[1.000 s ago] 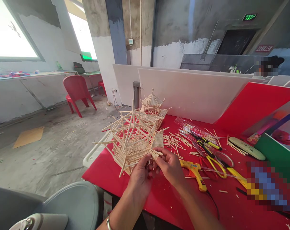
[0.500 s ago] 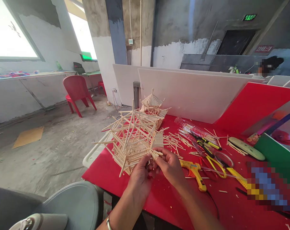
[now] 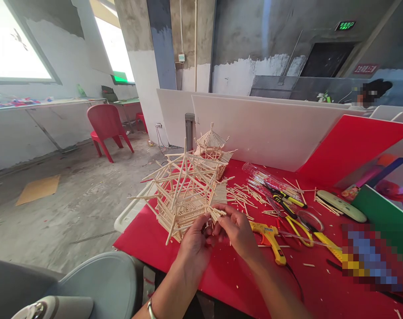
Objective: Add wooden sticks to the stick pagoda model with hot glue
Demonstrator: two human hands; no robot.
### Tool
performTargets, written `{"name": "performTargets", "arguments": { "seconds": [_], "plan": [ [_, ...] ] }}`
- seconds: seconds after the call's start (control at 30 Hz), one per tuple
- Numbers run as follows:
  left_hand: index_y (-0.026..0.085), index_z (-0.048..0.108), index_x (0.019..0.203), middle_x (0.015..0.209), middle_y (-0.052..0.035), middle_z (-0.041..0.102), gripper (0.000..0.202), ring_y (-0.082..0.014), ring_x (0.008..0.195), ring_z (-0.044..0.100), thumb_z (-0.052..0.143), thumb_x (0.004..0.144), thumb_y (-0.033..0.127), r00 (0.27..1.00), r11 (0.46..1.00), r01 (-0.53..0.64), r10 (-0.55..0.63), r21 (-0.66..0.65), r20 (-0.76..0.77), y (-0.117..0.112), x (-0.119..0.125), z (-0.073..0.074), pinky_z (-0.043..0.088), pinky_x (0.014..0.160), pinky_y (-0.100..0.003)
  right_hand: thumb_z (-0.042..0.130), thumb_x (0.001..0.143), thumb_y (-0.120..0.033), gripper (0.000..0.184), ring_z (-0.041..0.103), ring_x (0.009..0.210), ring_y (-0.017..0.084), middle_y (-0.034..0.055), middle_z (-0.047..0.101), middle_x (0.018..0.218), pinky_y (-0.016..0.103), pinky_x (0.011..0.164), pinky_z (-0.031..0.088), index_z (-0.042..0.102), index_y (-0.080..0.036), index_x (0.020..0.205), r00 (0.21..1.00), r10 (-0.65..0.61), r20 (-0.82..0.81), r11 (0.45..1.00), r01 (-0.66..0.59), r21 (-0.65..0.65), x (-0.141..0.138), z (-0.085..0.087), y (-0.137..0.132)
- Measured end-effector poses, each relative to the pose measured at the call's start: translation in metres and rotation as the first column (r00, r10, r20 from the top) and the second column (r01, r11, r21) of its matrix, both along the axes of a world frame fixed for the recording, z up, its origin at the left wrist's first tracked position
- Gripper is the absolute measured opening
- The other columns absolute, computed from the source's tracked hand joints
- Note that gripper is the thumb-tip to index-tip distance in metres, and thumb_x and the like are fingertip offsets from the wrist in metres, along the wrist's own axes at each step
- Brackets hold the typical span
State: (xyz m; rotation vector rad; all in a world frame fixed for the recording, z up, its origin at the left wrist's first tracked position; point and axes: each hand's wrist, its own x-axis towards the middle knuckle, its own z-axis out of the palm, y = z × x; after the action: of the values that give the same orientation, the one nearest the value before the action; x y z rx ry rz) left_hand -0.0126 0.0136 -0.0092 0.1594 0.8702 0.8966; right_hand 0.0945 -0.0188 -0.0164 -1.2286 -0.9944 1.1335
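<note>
Holding position: your left hand [image 3: 193, 241] and right hand [image 3: 238, 231] meet at the near right corner of an open stick frame [image 3: 188, 208], close together.
Left hand: the thumb lies against the corner, the other fingers curled beneath; whether they are clamped on it, you cannot tell from this view. A bracelet [image 3: 150, 310] circles your wrist.
Right hand: thumb and forefinger sit at either side of some short splayed sticks [image 3: 216, 214] at that corner; how firmly they press is hidden.
Stick frame: pale wood, just ahead of you near the left edge of the red tabletop [image 3: 138, 232], with bare roof ribs rising to a point above a slatted floor.
Second model: a smaller-looking stick pavilion [image 3: 212, 141] with a slatted roof stands just behind the frame.
Glue gun: yellow, lying just right of your right hand [image 3: 274, 243].
Loose sticks: scattered [image 3: 236, 195] beyond your right hand, near clear plastic packaging [image 3: 264, 170] and a tool with black-and-yellow handles [image 3: 296, 201].
Boards: large white panels [image 3: 254, 128] stand along the table's far side.
Chair: red [image 3: 104, 119], on the floor to your left.
</note>
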Motion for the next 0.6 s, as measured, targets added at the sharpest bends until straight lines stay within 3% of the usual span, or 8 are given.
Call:
{"name": "performTargets", "arguments": {
  "seconds": [0.17, 0.6],
  "plan": [
    [0.015, 0.053, 0.07, 0.051, 0.0044, 0.047, 0.014, -0.0055, 0.04, 0.041, 0.065, 0.077, 0.012, 0.999, 0.999, -0.031, 0.03, -0.011, -0.014, 0.0008, -0.001, -0.003, 0.022, 0.032, -0.015, 0.049, 0.075, -0.028, 0.048, 0.045, 0.037, 0.009, -0.0054, 0.058, 0.049, 0.019, 0.037, 0.036, 0.056, -0.01, 0.119, 1.0, 0.015, 0.01, 1.0, -0.015, -0.027, 0.0018, 0.0034, -0.0004],
    [0.015, 0.053, 0.072, 0.054, 0.0055, 0.047, 0.013, -0.0045, 0.039, 0.04, 0.064, 0.077, 0.009, 0.998, 0.997, -0.062, 0.061, -0.035, -0.028, 0.0002, -0.0011, -0.0024, 0.022, 0.031, -0.015, 0.048, 0.072, -0.026, 0.052, 0.044, 0.036, 0.009, -0.0058, 0.058, 0.048, 0.019, 0.036, 0.035, 0.056, -0.011, 0.121, 0.998, 0.022, 0.06, 0.999, -0.019, -0.043, 0.0023, 0.0063, -0.0012]
  ]
}}
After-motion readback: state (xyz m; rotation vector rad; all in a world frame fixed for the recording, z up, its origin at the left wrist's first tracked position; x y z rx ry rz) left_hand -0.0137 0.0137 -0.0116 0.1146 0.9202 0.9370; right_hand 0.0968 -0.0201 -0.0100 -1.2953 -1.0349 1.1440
